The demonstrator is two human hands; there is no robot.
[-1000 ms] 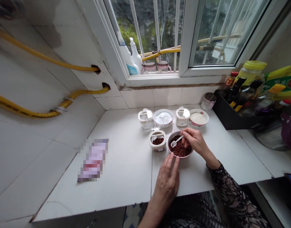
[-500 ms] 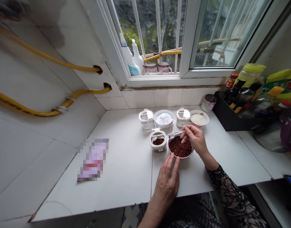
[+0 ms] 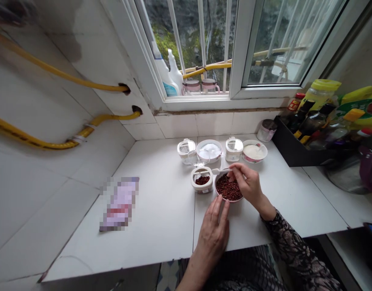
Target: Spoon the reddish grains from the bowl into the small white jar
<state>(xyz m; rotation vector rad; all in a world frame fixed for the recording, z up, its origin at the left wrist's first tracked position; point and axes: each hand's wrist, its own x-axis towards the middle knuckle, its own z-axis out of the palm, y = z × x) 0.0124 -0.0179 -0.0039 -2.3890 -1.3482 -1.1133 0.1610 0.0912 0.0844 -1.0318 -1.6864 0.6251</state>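
My right hand (image 3: 249, 182) pinches the handle of a small white spoon (image 3: 220, 171), whose bowl end points left toward the rim of a seasoning jar (image 3: 193, 180). Dark red peppercorns (image 3: 227, 188) fill a bowl (image 3: 235, 201) under this hand, and the jar holds some too. With fingers stretched out, my left hand (image 3: 214, 229) touches the near rim of that bowl. The jar stands just left of the bowl, its clear lid (image 3: 199, 160) tipped back. Whether anything lies in the spoon is too small to tell.
Behind stand a bowl of white grains (image 3: 209, 150), two more clear jars, one a white-rimmed jar (image 3: 233, 149), and a bowl of pale powder (image 3: 255, 152). A black bottle box (image 3: 298, 155) is at right. A blurred purple packet (image 3: 121, 204) lies left.
My right hand has moved slightly left with the spoon, bringing the spoon from over the peppercorn bowl's far rim toward the jar. My left hand stays at the bowl.
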